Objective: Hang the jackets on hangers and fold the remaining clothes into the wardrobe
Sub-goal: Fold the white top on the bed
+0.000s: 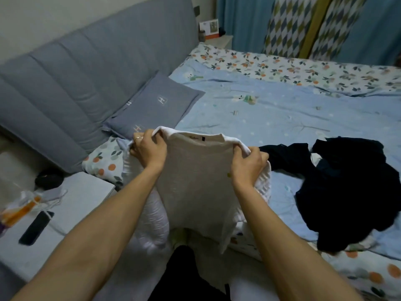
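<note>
I hold a white garment (195, 181) up in front of me over the near edge of the bed, its neck label facing me. My left hand (149, 148) grips its left shoulder and my right hand (249, 164) grips its right shoulder. The cloth hangs down between my forearms, and its lower hem reaches my lap. A dark navy garment (347, 187) lies crumpled on the blue bedspread (282, 118) to the right, untouched. No hanger or wardrobe is in view.
A grey padded headboard (86, 72) and a grey pillow (156, 107) are at the left. A bedside table (82, 192) at the lower left holds a black remote (35, 228), a dark round object (48, 179) and plastic wrapping. Curtains hang behind the bed.
</note>
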Demonstrator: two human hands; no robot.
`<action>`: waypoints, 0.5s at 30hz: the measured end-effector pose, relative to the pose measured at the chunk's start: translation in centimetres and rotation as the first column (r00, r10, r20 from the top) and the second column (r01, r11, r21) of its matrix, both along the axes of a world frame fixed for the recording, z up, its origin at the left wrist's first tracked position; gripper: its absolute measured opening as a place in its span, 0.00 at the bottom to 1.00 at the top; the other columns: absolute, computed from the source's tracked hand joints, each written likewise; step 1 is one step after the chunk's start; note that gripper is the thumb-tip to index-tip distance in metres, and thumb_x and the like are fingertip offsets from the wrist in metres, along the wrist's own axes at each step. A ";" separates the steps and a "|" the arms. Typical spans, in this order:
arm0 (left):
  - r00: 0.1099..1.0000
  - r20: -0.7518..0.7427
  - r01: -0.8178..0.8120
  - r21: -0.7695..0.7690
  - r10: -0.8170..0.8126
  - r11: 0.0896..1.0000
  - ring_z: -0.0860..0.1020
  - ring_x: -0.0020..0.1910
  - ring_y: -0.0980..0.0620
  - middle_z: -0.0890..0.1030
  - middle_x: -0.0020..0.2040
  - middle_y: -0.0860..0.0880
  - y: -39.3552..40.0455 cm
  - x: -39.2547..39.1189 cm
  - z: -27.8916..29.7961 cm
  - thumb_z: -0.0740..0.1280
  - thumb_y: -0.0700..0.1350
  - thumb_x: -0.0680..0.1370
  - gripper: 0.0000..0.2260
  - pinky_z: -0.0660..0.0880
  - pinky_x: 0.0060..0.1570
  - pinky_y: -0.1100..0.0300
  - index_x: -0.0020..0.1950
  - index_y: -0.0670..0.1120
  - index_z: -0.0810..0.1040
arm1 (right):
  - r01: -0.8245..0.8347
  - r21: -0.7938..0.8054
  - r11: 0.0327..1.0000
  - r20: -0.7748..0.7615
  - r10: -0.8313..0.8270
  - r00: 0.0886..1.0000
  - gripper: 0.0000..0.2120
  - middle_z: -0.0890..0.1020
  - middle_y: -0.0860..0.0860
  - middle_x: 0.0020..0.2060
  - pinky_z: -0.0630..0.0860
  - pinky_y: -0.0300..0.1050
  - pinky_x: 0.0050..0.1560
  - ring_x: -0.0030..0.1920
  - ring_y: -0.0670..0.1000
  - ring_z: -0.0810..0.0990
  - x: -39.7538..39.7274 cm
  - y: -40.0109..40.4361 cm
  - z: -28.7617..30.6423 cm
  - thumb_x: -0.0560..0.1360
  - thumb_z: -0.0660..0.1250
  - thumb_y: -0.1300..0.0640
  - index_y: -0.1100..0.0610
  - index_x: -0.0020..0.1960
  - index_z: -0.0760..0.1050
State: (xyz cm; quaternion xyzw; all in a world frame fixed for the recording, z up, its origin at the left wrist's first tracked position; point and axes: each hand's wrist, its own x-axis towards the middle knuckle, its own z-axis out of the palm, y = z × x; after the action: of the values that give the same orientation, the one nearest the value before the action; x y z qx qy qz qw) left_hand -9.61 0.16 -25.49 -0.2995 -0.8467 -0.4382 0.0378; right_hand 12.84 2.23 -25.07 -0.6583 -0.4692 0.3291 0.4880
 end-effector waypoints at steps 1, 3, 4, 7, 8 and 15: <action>1.000 0.005 0.024 -0.013 -0.024 1.000 0.75 0.55 0.39 0.76 0.56 0.40 2.1 -1.2 -0.5 0.64 0.45 0.77 0.08 0.66 0.62 0.49 0.49 0.44 0.82 | 0.009 0.005 1.000 0.016 -0.009 1.000 0.14 0.67 0.54 0.52 0.70 0.56 0.63 0.57 0.58 0.69 -1.1 1.9 -0.4 0.76 0.69 0.51 0.63 0.50 0.76; 0.997 0.013 0.081 -0.079 -0.080 0.994 0.74 0.55 0.39 0.76 0.56 0.39 7.5 -4.3 -1.8 0.64 0.45 0.78 0.08 0.64 0.61 0.50 0.49 0.43 0.82 | 0.046 -0.037 0.998 0.070 -0.044 0.997 0.14 0.67 0.54 0.52 0.69 0.56 0.64 0.57 0.60 0.69 -4.0 6.6 -1.3 0.76 0.69 0.52 0.63 0.50 0.76; 0.995 0.030 0.099 -0.087 -0.097 0.991 0.74 0.55 0.39 0.76 0.55 0.39 8.7 -4.8 -2.2 0.65 0.45 0.78 0.08 0.64 0.61 0.51 0.49 0.43 0.82 | 0.046 -0.052 0.998 0.084 -0.041 0.996 0.14 0.68 0.55 0.52 0.68 0.55 0.64 0.57 0.60 0.70 -4.5 7.6 -1.5 0.76 0.69 0.52 0.64 0.50 0.76; 0.981 0.086 0.183 -0.135 -0.172 0.974 0.75 0.54 0.38 0.77 0.53 0.38 15.1 -7.9 -3.3 0.65 0.45 0.78 0.09 0.65 0.60 0.50 0.48 0.43 0.82 | 0.082 -0.094 0.992 0.137 -0.069 0.988 0.13 0.69 0.57 0.54 0.69 0.55 0.64 0.57 0.60 0.71 -7.9 12.8 -2.2 0.76 0.69 0.52 0.64 0.50 0.77; 0.976 0.104 0.206 -0.163 -0.191 0.965 0.75 0.54 0.38 0.77 0.53 0.38 17.2 -9.0 -3.8 0.65 0.45 0.78 0.09 0.65 0.60 0.50 0.48 0.43 0.82 | 0.113 -0.119 0.986 0.145 -0.096 0.985 0.13 0.70 0.58 0.54 0.69 0.54 0.65 0.57 0.60 0.71 -9.0 14.5 -2.4 0.76 0.69 0.53 0.64 0.50 0.77; 0.936 0.140 0.347 -0.228 -0.322 0.910 0.75 0.51 0.38 0.76 0.51 0.38 27.6 -10.7 -5.4 0.65 0.47 0.78 0.10 0.65 0.59 0.49 0.48 0.43 0.82 | 0.241 -0.145 0.960 0.213 -0.208 0.955 0.10 0.69 0.53 0.51 0.68 0.45 0.61 0.53 0.56 0.73 -11.1 21.0 -2.4 0.76 0.70 0.54 0.62 0.48 0.77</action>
State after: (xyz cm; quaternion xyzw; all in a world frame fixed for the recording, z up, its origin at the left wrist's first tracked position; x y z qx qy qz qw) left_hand -20.30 27.79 -30.88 -0.4206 -0.8318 -0.3425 -0.1179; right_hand 1.72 23.26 -27.42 -0.7755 -0.4073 0.2438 0.4164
